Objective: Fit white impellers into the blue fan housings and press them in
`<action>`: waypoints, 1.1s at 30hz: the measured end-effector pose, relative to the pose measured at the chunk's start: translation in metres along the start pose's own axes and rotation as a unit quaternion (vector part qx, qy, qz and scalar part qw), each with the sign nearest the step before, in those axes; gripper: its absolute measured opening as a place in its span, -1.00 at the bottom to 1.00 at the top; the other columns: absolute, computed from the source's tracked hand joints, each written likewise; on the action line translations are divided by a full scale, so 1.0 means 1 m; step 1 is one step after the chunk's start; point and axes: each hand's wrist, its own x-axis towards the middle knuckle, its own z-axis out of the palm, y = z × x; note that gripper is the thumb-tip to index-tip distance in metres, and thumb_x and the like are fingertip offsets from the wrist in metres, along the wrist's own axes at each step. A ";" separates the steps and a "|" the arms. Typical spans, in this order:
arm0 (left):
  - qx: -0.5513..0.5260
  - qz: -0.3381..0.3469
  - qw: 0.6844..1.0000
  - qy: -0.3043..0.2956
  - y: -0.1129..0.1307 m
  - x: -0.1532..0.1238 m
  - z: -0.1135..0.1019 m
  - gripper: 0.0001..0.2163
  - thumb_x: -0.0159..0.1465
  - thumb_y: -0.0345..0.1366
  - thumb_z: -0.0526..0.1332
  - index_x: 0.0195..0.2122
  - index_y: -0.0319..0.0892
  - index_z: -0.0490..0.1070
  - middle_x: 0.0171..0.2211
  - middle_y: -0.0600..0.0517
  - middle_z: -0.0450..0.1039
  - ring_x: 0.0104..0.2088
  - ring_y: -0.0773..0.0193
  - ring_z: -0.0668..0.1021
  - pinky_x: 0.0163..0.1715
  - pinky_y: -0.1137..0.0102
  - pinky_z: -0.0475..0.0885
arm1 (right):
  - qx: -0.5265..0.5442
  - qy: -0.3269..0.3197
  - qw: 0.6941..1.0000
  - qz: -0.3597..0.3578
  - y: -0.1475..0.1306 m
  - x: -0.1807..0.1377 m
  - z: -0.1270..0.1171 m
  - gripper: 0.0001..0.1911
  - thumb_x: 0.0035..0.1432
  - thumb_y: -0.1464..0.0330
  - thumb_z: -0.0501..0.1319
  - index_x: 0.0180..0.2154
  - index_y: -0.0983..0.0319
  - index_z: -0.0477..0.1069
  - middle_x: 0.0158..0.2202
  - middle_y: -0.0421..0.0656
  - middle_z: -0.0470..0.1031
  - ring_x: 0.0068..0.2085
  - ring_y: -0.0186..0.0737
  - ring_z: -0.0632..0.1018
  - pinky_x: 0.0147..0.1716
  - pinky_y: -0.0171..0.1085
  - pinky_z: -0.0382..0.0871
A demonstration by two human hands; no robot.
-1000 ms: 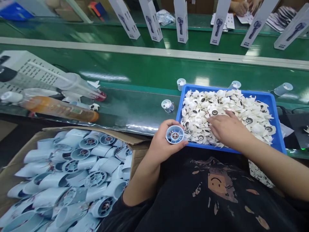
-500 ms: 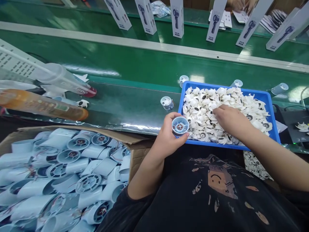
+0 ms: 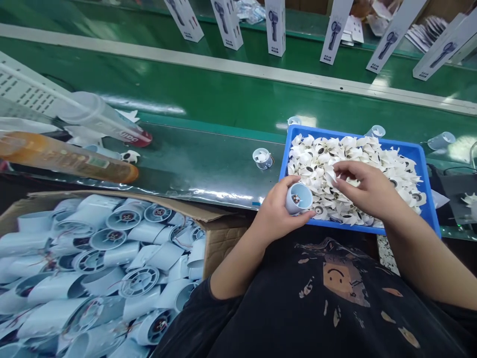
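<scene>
My left hand (image 3: 278, 211) is closed round a light blue fan housing (image 3: 299, 199), a short tube with its open end tilted up and a motor with reddish parts inside. Over the blue tray (image 3: 286, 160), my right hand (image 3: 363, 186) pinches a white fan blade (image 3: 330, 176) between thumb and fingers. Heaped white fan blades (image 3: 372, 154) with dark round hubs fill the tray. The held housing is at the tray's front left corner, and the pinched blade is a short way to its right.
A cardboard box (image 3: 223, 238) of light blue housings (image 3: 137, 281) stands at left. Another housing (image 3: 263, 158) with white blades sits left of the tray; several stand behind. An orange bottle (image 3: 70, 156) and a clear cup (image 3: 108, 119) lie at left. Upright white boxes (image 3: 276, 30) line the far side.
My right hand has lifted slightly from the heap with a white fan blade. My left hand has moved a little right with the housing, whose open end has turned.
</scene>
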 end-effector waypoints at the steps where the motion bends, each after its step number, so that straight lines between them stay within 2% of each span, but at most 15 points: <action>1: 0.020 0.016 1.000 -0.004 0.002 0.002 0.001 -0.44 0.10 -0.08 0.42 0.08 -0.14 0.31 0.03 -0.13 0.52 0.02 0.01 0.57 0.02 0.15 0.49 | 0.116 -0.026 0.992 -0.036 0.001 -0.004 0.000 -0.63 0.23 0.19 0.15 -0.04 0.28 0.46 -0.16 0.00 0.54 -0.18 -0.11 0.55 -0.22 -0.16 0.45; 2: 0.038 0.035 0.999 -0.007 0.004 0.004 0.002 -0.46 0.12 -0.06 0.41 0.06 -0.14 0.32 0.01 -0.13 0.53 0.02 0.01 0.57 0.03 0.13 0.49 | 0.200 -0.058 0.976 -0.063 0.000 -0.009 0.000 -0.61 0.23 0.14 0.17 -0.04 0.26 0.45 -0.18 -0.03 0.54 -0.22 -0.15 0.55 -0.27 -0.20 0.46; 4: 0.068 0.082 0.994 -0.011 0.007 0.007 0.004 -0.53 0.20 -0.06 0.35 0.04 -0.14 0.33 -0.01 -0.12 0.55 0.01 0.03 0.57 0.03 0.13 0.49 | 0.221 -0.080 0.965 -0.113 -0.005 -0.015 0.002 -0.67 0.23 0.17 0.21 -0.08 0.24 0.47 -0.22 -0.07 0.54 -0.27 -0.21 0.54 -0.28 -0.23 0.45; 6: 0.099 0.139 0.985 -0.009 0.010 0.007 0.006 -0.60 0.28 -0.08 0.27 0.05 -0.16 0.30 -0.03 -0.13 0.56 0.00 0.05 0.58 0.01 0.15 0.49 | 0.096 -0.025 0.979 -0.179 -0.014 -0.019 0.007 -0.80 0.23 0.30 0.24 -0.12 0.22 0.51 -0.24 -0.08 0.52 -0.25 -0.22 0.52 -0.24 -0.23 0.42; 9: 0.148 0.208 0.966 0.029 0.012 0.004 0.009 -0.70 0.36 -0.18 0.16 0.06 -0.20 0.28 -0.08 -0.14 0.56 -0.04 0.09 0.58 0.00 0.18 0.49 | -0.079 0.049 0.958 -0.270 -0.026 -0.018 0.015 -0.92 0.21 0.42 0.26 -0.27 0.24 0.55 -0.30 -0.08 0.44 -0.27 -0.21 0.45 -0.26 -0.22 0.34; 11: 0.168 0.215 0.960 0.068 0.013 0.002 0.011 -0.71 0.38 -0.21 0.14 0.05 -0.24 0.28 -0.11 -0.15 0.56 -0.07 0.10 0.58 0.00 0.20 0.49 | -0.093 0.056 0.947 -0.303 -0.029 -0.015 0.017 -0.93 0.19 0.45 0.30 -0.36 0.27 0.54 -0.38 -0.12 0.36 -0.34 -0.25 0.40 -0.33 -0.26 0.29; 13: 0.171 0.210 0.959 0.089 0.015 0.000 0.010 -0.70 0.38 -0.19 0.15 0.05 -0.24 0.28 -0.11 -0.16 0.56 -0.07 0.11 0.58 0.00 0.20 0.50 | -0.054 0.049 0.943 -0.325 -0.028 -0.011 0.017 -0.95 0.17 0.46 0.32 -0.36 0.27 0.56 -0.42 -0.16 0.31 -0.39 -0.31 0.37 -0.40 -0.31 0.26; 16: 0.157 0.221 0.961 0.053 0.019 -0.002 0.006 -0.68 0.37 -0.16 0.17 0.06 -0.20 0.26 -0.11 -0.13 0.56 -0.05 0.13 0.59 0.01 0.22 0.50 | 0.004 0.021 0.942 -0.334 -0.025 -0.009 0.013 -0.95 0.16 0.46 0.34 -0.28 0.24 0.59 -0.43 -0.19 0.29 -0.42 -0.37 0.37 -0.45 -0.37 0.23; 20: 0.146 0.213 0.966 0.001 0.026 -0.004 -0.002 -0.71 0.36 -0.21 0.18 0.05 -0.20 0.26 -0.11 -0.13 0.57 -0.06 0.13 0.59 0.01 0.21 0.51 | 0.027 0.006 0.944 -0.328 -0.026 -0.012 0.010 -0.96 0.10 0.49 0.38 -0.38 0.26 0.58 -0.45 -0.20 0.26 -0.43 -0.40 0.34 -0.47 -0.38 0.19; 22: 0.108 0.194 0.975 -0.013 0.027 -0.003 -0.006 -0.68 0.34 -0.14 0.21 0.03 -0.18 0.27 -0.13 -0.11 0.57 -0.10 0.14 0.61 -0.04 0.23 0.53 | 0.044 -0.009 0.944 -0.327 -0.028 -0.015 0.010 -0.94 0.07 0.52 0.39 -0.38 0.27 0.58 -0.44 -0.20 0.24 -0.42 -0.40 0.33 -0.47 -0.39 0.19; 24: 0.044 0.186 0.980 -0.057 0.027 -0.001 -0.008 -0.60 0.30 0.01 0.24 0.01 -0.16 0.28 -0.18 -0.07 0.57 -0.16 0.19 0.62 -0.13 0.30 0.55 | 0.056 -0.036 0.942 -0.329 -0.029 -0.016 0.009 -0.93 0.08 0.52 0.39 -0.36 0.25 0.59 -0.43 -0.21 0.22 -0.42 -0.41 0.32 -0.46 -0.39 0.18; 26: 0.017 0.186 0.978 -0.090 0.028 0.001 -0.007 -0.57 0.26 0.06 0.27 -0.01 -0.14 0.30 -0.19 -0.03 0.57 -0.19 0.21 0.62 -0.16 0.33 0.55 | 0.053 -0.047 0.942 -0.327 -0.027 -0.015 0.011 -0.92 0.09 0.52 0.38 -0.38 0.24 0.58 -0.43 -0.21 0.21 -0.42 -0.41 0.30 -0.47 -0.38 0.16; 27: 0.029 0.183 0.979 -0.087 0.029 0.001 -0.005 -0.59 0.27 0.02 0.28 -0.02 -0.13 0.30 -0.18 -0.04 0.57 -0.16 0.21 0.62 -0.13 0.32 0.54 | 0.049 -0.042 0.944 -0.325 -0.026 -0.012 0.013 -0.93 0.08 0.51 0.38 -0.39 0.23 0.58 -0.43 -0.21 0.20 -0.43 -0.40 0.30 -0.46 -0.37 0.16; 30: 0.114 0.156 0.981 -0.010 0.034 -0.001 0.003 -0.64 0.29 -0.15 0.29 0.03 -0.15 0.28 -0.08 -0.10 0.55 -0.04 0.14 0.59 -0.01 0.25 0.50 | 0.045 0.015 0.947 -0.318 -0.018 -0.003 0.022 -0.93 0.11 0.46 0.38 -0.31 0.21 0.60 -0.43 -0.21 0.19 -0.42 -0.39 0.31 -0.46 -0.36 0.17; 33: 0.164 0.170 0.972 0.018 0.028 0.008 -0.001 -0.63 0.30 -0.15 0.26 0.07 -0.14 0.28 -0.06 -0.08 0.52 -0.03 0.13 0.57 0.01 0.24 0.48 | 0.044 0.087 0.942 -0.321 -0.007 -0.006 0.024 -0.87 0.24 0.38 0.30 -0.17 0.19 0.57 -0.36 -0.16 0.26 -0.36 -0.32 0.36 -0.42 -0.31 0.25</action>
